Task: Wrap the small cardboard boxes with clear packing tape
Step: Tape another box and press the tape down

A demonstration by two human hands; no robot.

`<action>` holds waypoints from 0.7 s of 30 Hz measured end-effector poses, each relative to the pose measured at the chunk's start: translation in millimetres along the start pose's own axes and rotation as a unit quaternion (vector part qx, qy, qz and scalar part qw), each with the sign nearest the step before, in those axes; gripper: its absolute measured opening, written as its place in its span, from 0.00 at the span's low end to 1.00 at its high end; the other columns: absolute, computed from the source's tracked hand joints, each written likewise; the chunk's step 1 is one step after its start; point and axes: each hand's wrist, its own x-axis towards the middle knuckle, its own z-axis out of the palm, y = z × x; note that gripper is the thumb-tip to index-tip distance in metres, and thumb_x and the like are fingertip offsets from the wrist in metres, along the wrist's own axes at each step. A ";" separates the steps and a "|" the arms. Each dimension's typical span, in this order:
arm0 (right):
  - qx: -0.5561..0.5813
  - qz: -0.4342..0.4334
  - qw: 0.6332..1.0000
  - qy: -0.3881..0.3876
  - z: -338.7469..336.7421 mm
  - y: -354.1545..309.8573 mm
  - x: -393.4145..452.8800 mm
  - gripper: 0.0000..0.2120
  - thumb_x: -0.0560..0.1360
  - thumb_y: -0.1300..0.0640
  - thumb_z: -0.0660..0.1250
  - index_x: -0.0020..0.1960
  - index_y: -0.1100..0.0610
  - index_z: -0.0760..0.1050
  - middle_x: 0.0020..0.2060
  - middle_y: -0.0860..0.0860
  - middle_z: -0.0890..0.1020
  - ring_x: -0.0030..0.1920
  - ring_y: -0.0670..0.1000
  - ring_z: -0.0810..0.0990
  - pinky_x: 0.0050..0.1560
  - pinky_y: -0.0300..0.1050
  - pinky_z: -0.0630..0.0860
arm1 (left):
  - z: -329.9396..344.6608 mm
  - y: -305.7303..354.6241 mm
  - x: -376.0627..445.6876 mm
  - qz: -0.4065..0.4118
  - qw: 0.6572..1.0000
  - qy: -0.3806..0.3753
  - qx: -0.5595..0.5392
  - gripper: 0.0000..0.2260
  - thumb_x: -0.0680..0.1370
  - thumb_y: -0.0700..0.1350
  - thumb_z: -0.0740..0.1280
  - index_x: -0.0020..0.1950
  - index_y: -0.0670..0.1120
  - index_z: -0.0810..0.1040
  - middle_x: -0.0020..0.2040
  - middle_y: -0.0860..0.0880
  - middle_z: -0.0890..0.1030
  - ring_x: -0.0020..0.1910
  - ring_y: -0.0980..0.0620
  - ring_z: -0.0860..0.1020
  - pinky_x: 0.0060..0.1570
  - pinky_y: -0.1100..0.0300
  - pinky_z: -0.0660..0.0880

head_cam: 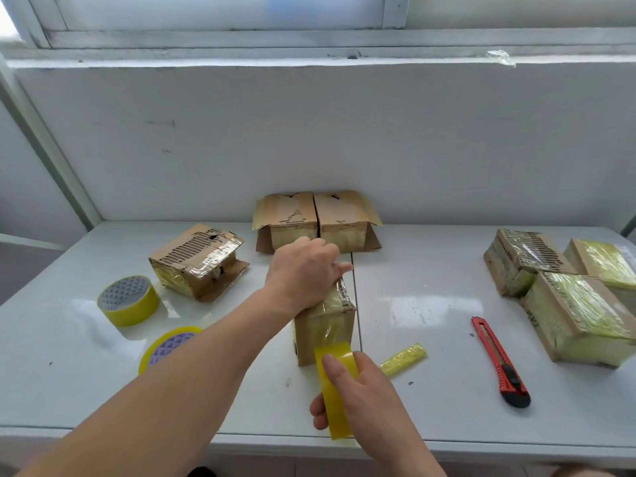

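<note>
A small cardboard box [325, 327] stands at the middle of the white table [423, 401], partly covered in shiny tape. My left hand [303, 273] presses down on its top and grips it. My right hand [358, 394] holds a yellowish tape roll [335, 387] close to the box's near face, with a stretch of tape running up onto the box. Two more tape rolls [129, 300] [165, 346] lie at the left. A torn, partly taped box [198, 263] sits behind them.
Two open boxes [316, 220] stand against the back wall. Three wrapped boxes [564, 297] are grouped at the right. A red utility knife [499, 361] lies right of centre. A crumpled scrap of tape [404, 359] lies beside my right hand.
</note>
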 end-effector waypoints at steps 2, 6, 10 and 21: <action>-0.005 -0.002 1.000 0.000 0.2 2.0 0.2 0.13 0.82 0.45 0.62 0.54 0.55 0.71 0.38 0.58 0.86 0.34 0.53 0.84 0.36 0.42 0.79 | -6.7 2.8 -8.2 0.021 0.999 0.003 0.033 0.23 0.82 0.66 0.52 0.50 0.50 0.75 0.49 0.52 0.78 0.53 0.50 0.75 0.42 0.57 0.66; -0.022 -0.014 1.000 -0.006 -0.3 0.6 3.5 0.11 0.82 0.45 0.63 0.57 0.51 0.71 0.40 0.54 0.87 0.39 0.53 0.87 0.44 0.46 0.82 | -6.8 16.5 -29.8 -0.037 0.997 -0.061 -0.029 0.38 0.72 0.78 0.51 0.61 0.47 0.72 0.56 0.50 0.71 0.60 0.49 0.70 0.51 0.53 0.73; -0.019 -0.044 0.999 -0.021 -2.0 -8.8 7.2 0.11 0.81 0.46 0.64 0.58 0.51 0.72 0.42 0.55 0.87 0.43 0.54 0.87 0.47 0.46 0.82 | -4.9 25.8 -30.9 -0.082 0.981 -0.144 -0.096 0.47 0.69 0.78 0.60 0.73 0.43 0.64 0.69 0.47 0.63 0.73 0.46 0.59 0.64 0.47 0.72; -0.040 -0.006 0.999 -0.016 4.9 -7.8 10.4 0.13 0.84 0.44 0.57 0.56 0.53 0.70 0.39 0.56 0.87 0.37 0.53 0.86 0.41 0.43 0.80 | -17.6 5.6 14.7 -0.088 0.979 -0.159 -0.088 0.26 0.76 0.65 0.63 0.62 0.44 0.74 0.58 0.46 0.70 0.51 0.44 0.73 0.45 0.54 0.71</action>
